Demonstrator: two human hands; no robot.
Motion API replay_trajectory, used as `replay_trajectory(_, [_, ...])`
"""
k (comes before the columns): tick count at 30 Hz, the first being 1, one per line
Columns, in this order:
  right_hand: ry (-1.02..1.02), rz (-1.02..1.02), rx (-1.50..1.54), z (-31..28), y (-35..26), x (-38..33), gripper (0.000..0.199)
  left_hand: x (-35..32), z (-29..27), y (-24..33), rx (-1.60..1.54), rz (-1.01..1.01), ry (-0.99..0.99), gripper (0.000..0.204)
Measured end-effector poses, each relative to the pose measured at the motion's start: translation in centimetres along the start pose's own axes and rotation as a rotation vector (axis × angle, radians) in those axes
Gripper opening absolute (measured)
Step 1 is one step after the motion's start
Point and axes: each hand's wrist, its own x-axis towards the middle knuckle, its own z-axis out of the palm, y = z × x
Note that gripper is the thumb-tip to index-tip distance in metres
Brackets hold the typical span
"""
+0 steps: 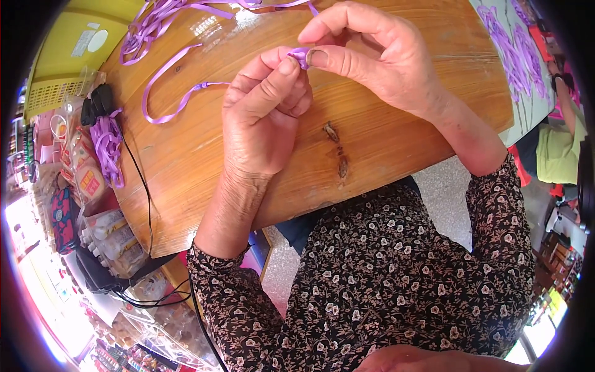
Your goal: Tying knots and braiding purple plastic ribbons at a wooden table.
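Observation:
Above the wooden table (384,142), my left hand (263,111) pinches the folded end of a narrow purple strap (300,57) between thumb and fingers. My right hand (384,59) meets it from the right. Its thumb tip touches the folded end, while the index finger is raised apart from the thumb; the other fingers are partly hidden behind. A length of purple strap (162,119) with a small dark purple fitting (201,86) curves over the table and runs up to my left hand.
More purple straps (149,28) lie heaped at the far left; a bundle (106,146) hangs at the left edge beside a black cable (139,167). A yellow-green crate (59,56) stands beyond. At right, straps cover a white surface (527,118), near another person's arm (564,102).

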Motion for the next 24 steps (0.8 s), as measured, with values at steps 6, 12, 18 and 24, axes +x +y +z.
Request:
replay_trajectory(6, [0.021, -0.672, -0.237, -0.1, 1.6, 1.3, 0.016, 0.0, 0.5, 0.1, -0.024, -0.04, 0.079, 0.015])
replay_trajectory(12, [-0.042, -0.088, -0.296, -0.1, -3.8, 0.2, 0.017, -0.2, -0.2, 0.0, -0.052, -0.049, 0.093, 0.012])
replay_trajectory(18, [-0.013, -0.926, -0.623, -1.2, 2.3, 1.4, 0.015, 0.0, 0.7, 0.0, 0.024, -0.089, 0.17, 0.009])
replay_trajectory(24, [-0.008, 0.017, 0.171, 0.2, -0.5, -0.3, 0.01, 0.0, 0.4, -0.2, 0.015, -0.127, 0.18, 0.009])
